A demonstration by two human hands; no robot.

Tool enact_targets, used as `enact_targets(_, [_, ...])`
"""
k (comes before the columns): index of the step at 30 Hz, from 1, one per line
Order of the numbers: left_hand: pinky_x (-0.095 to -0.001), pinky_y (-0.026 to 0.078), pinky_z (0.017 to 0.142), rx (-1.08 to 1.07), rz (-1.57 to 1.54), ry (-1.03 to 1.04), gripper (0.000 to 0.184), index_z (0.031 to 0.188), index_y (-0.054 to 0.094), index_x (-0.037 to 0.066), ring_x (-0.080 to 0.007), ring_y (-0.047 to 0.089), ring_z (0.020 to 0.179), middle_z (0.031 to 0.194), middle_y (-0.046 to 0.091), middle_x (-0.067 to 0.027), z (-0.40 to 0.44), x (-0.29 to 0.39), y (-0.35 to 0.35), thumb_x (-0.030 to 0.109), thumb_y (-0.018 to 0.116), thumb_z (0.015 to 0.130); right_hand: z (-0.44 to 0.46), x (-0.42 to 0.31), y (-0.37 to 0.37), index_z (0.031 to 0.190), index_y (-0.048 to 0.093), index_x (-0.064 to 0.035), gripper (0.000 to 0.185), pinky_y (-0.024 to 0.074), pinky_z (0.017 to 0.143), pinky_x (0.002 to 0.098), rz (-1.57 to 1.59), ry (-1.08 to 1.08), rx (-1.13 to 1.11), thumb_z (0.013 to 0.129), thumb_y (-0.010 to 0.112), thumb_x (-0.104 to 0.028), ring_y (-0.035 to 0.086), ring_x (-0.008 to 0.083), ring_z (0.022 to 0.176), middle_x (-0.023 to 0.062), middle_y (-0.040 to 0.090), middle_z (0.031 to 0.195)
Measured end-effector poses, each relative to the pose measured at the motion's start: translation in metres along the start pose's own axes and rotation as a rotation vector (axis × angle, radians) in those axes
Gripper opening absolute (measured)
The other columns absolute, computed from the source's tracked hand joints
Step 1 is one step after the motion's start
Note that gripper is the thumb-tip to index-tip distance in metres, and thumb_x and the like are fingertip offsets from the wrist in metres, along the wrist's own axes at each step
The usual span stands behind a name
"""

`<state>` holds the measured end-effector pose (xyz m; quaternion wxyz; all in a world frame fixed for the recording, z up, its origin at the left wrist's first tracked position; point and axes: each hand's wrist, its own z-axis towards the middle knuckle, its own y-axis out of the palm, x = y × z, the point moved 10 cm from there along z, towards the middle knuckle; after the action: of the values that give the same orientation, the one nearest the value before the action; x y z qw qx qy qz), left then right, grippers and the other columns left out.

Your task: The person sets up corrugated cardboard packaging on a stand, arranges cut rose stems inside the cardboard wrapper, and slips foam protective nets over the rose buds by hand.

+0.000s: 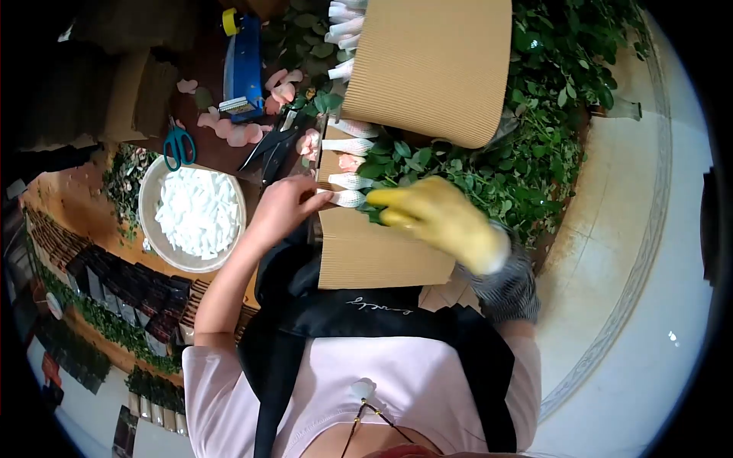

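My bare left hand [284, 204] is at the left edge of the corrugated cardboard [382, 248], its thumb and fingertips closed on the end of a white net sleeve [349, 198]. Just right of that sleeve is my right hand [439, 217] in a yellow glove, its fingers together over the leafy stems; what lies under them is hidden. More white-sleeved flower heads [351, 146] lie in a row above, with a bare pink rose [350, 163] among them. Another cardboard sheet [427, 69] curves over the upper part of the row.
A bowl [146, 202] of white net sleeves stands at the left. Teal scissors [179, 145], black shears [276, 145], a blue tape dispenser [243, 69] and pink petals [238, 133] lie above it. Green foliage [546, 99] spreads at the right.
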<state>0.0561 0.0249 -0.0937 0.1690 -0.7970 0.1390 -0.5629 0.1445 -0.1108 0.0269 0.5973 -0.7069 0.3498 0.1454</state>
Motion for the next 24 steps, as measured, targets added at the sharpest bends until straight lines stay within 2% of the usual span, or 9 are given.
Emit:
enact_targets(3, [-0.0371, 0.048, 0.07, 0.061, -0.193, 0.1, 0.017, 0.084, 0.063, -0.002, -0.0308, 0.058, 0.074, 0.078, 0.056, -0.0146, -0.001, 0.014, -0.01, 0.013, 0.066, 0.09, 0.029, 0.039, 0.074, 0.088, 0.07, -0.009, 0.014, 0.0501, 0.067, 0.045, -0.175, 0.047, -0.195, 0.087, 0.068, -0.023, 0.063, 0.0301, 0.066, 0.0112, 0.064, 0.068])
enact_targets(6, [-0.032, 0.047, 0.073, 0.613, -0.4, 0.106, 0.008, 0.088, 0.06, -0.003, -0.0195, 0.059, 0.08, 0.086, 0.059, -0.0092, -0.022, -0.028, -0.069, 0.005, 0.06, 0.09, 0.025, 0.065, 0.098, 0.073, 0.063, -0.0091, 0.022, 0.0498, 0.062, 0.045, -0.353, 0.022, -0.301, 0.088, 0.068, -0.025, 0.061, 0.0309, 0.058, 0.0097, 0.062, 0.063])
enact_targets(9, [-0.0305, 0.048, 0.071, 0.456, -0.329, 0.067, 0.008, 0.09, 0.061, -0.001, -0.0165, 0.06, 0.077, 0.082, 0.062, -0.0067, -0.01, -0.016, -0.063, 0.007, 0.061, 0.091, 0.035, 0.035, 0.045, 0.071, 0.062, -0.0105, 0.026, 0.0495, 0.06, 0.0404, -0.174, -0.031, -0.037, 0.087, 0.069, -0.03, 0.062, 0.0278, 0.058, 0.0079, 0.061, 0.061])
enact_targets(10, [-0.0342, 0.051, 0.068, 0.204, -0.46, -0.278, 0.015, 0.088, 0.062, 0.002, -0.0236, 0.065, 0.071, 0.076, 0.065, -0.0094, -0.005, -0.042, -0.025, 0.015, 0.067, 0.092, 0.038, 0.028, 0.04, 0.071, 0.062, -0.0105, 0.026, 0.0495, 0.06, 0.0404, -0.168, -0.031, -0.046, 0.087, 0.069, -0.03, 0.062, 0.0278, 0.058, 0.0079, 0.061, 0.061])
enact_targets(14, [-0.0437, 0.053, 0.069, 0.135, 0.104, 0.052, 0.032, 0.081, 0.062, 0.004, -0.0401, 0.064, 0.076, 0.078, 0.066, -0.0156, 0.022, 0.015, 0.003, 0.033, 0.074, 0.087, 0.042, 0.042, 0.052, 0.077, 0.067, -0.0131, 0.021, 0.0507, 0.063, 0.0401, -0.478, 0.096, -0.12, 0.088, 0.066, -0.031, 0.067, 0.024, 0.062, 0.0059, 0.067, 0.064])
enact_targets(18, [-0.04, 0.05, 0.071, 0.177, -0.128, 0.142, 0.019, 0.082, 0.063, 0.002, -0.0348, 0.062, 0.08, 0.08, 0.063, -0.0152, 0.015, 0.012, -0.01, 0.018, 0.068, 0.09, 0.043, 0.066, 0.085, 0.077, 0.067, -0.0134, 0.014, 0.0513, 0.063, 0.0376, -0.608, 0.142, -0.239, 0.089, 0.059, -0.017, 0.071, 0.0224, 0.068, 0.006, 0.071, 0.069])
enact_targets(21, [-0.0298, 0.046, 0.071, 0.442, -0.538, -0.096, 0.011, 0.08, 0.057, -0.001, -0.0151, 0.056, 0.078, 0.079, 0.056, -0.0042, -0.009, -0.052, -0.056, 0.004, 0.056, 0.09, 0.039, 0.062, 0.072, 0.074, 0.063, -0.0131, 0.018, 0.0494, 0.063, 0.04, -0.492, 0.096, -0.103, 0.085, 0.071, -0.024, 0.063, 0.025, 0.059, 0.0072, 0.061, 0.061])
enact_targets(22, [-0.0292, 0.046, 0.072, 0.655, -0.341, 0.103, 0.016, 0.077, 0.053, -0.001, -0.0151, 0.055, 0.076, 0.079, 0.056, -0.004, -0.013, -0.022, -0.089, 0.003, 0.053, 0.092, 0.039, 0.054, 0.053, 0.078, 0.064, -0.0133, 0.017, 0.0496, 0.063, 0.0398, -0.394, 0.081, -0.068, 0.086, 0.071, -0.026, 0.063, 0.0246, 0.061, 0.0073, 0.062, 0.062])
enact_targets(24, [-0.0299, 0.047, 0.068, 0.562, -0.2, 0.124, 0.015, 0.082, 0.052, 0.0, -0.016, 0.054, 0.07, 0.076, 0.057, -0.0044, -0.005, -0.009, -0.085, 0.006, 0.055, 0.095, 0.043, 0.041, 0.027, 0.087, 0.067, -0.0133, 0.018, 0.0498, 0.064, 0.0396, -0.249, 0.033, 0.007, 0.087, 0.072, -0.031, 0.063, 0.0243, 0.062, 0.0068, 0.061, 0.063])
